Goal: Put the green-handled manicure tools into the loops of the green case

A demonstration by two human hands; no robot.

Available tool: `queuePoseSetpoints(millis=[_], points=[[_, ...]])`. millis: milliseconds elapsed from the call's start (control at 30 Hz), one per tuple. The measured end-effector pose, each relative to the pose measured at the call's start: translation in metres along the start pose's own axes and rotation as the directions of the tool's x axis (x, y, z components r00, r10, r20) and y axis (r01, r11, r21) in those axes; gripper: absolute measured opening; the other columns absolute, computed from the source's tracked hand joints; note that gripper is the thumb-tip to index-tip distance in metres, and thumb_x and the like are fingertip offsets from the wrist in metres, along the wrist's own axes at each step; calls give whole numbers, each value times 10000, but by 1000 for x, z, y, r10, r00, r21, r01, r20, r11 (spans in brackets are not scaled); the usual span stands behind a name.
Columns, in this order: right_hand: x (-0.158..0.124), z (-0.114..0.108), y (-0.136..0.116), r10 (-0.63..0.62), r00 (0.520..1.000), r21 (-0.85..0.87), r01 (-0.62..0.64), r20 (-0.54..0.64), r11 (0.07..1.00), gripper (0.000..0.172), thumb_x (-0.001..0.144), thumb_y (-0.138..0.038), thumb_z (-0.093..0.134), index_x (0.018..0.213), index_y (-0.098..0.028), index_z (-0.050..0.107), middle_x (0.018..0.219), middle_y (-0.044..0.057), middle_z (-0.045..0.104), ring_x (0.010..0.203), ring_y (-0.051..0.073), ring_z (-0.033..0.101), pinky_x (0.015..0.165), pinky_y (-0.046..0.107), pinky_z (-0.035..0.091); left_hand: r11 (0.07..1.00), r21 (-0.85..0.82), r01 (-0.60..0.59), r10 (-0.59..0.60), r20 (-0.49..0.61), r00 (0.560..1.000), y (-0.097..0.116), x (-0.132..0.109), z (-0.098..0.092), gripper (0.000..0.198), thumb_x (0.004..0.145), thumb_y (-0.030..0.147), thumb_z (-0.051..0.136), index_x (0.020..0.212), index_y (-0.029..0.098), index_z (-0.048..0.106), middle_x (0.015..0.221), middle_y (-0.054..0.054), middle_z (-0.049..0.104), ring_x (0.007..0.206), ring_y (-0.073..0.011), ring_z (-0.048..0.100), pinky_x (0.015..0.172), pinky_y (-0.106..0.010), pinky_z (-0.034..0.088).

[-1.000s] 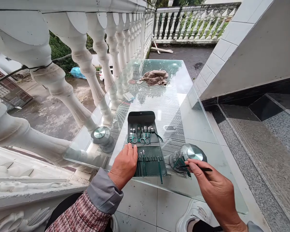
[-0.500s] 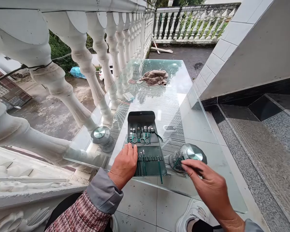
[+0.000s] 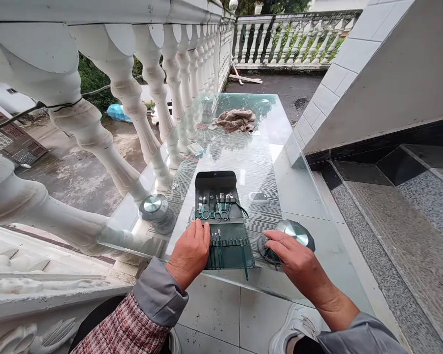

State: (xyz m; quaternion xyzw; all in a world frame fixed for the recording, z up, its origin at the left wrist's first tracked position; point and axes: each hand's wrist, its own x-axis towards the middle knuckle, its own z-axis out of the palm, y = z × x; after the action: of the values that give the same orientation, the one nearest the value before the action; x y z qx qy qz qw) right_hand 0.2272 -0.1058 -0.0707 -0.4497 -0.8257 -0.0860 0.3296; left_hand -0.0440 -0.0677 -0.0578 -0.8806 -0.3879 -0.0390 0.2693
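Observation:
A dark green manicure case (image 3: 227,253) lies unfolded on the glass table (image 3: 317,246). Small scissors (image 3: 221,215), nail clippers (image 3: 228,197) and other tools sit in its upper panel. Slim green-handled tools (image 3: 216,246) stand in loops on the lower panel's left, and a single green tool (image 3: 244,263) hangs past the bottom edge at the right. My left hand (image 3: 190,250) grips the case's left edge, fingers together. To the right of the case, my right hand (image 3: 299,260) pinches green tweezers (image 3: 268,254), points downward; the fingers partly hide them.
A crumpled brown cloth (image 3: 236,120) lies at the table's far end. A small box (image 3: 195,149) is near the left edge, and a white oval object (image 3: 258,196) shows beyond the case. White balusters (image 3: 147,93) run along the left; stone steps (image 3: 384,216) rise at right.
My right hand has moved left and slightly up, closer to the case, and the tweezers have turned to point downward. My left hand stays on the case edge.

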Motion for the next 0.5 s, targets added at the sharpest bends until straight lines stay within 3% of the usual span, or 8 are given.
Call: queuePoseSetpoints(millis=[133, 300, 500], points=[[-3, -5, 0, 4, 997, -61, 0, 78, 998, 427, 807, 68, 312, 992, -152, 627, 1074, 101, 659, 1043, 184, 602, 858, 347, 535, 1000, -17, -2, 2, 11, 1000, 0, -1, 0, 365, 850, 38, 379, 1175, -24, 532, 1119, -273, 587, 1030, -313, 600, 817, -383, 515], [-5, -13, -4, -1, 998, -57, 4, 56, 998, 503, 790, 89, 288, 1108, -134, 608, 1153, 112, 631, 1162, 201, 528, 955, 387, 478, 999, -52, 13, -13, 15, 1000, 1, -1, 2, 362, 857, 30, 366, 1178, -31, 524, 1120, -284, 581, 1042, -314, 594, 826, -389, 509], [5, -11, -13, -18, 996, -70, 24, 88, 997, 394, 829, 39, 343, 932, -165, 663, 1089, 97, 660, 1169, 243, 510, 927, 472, 465, 998, -58, 19, -18, 15, 1000, 1, -1, 3, 357, 863, 43, 373, 1185, -11, 517, 1126, -260, 587, 1054, -286, 591, 834, -375, 508]])
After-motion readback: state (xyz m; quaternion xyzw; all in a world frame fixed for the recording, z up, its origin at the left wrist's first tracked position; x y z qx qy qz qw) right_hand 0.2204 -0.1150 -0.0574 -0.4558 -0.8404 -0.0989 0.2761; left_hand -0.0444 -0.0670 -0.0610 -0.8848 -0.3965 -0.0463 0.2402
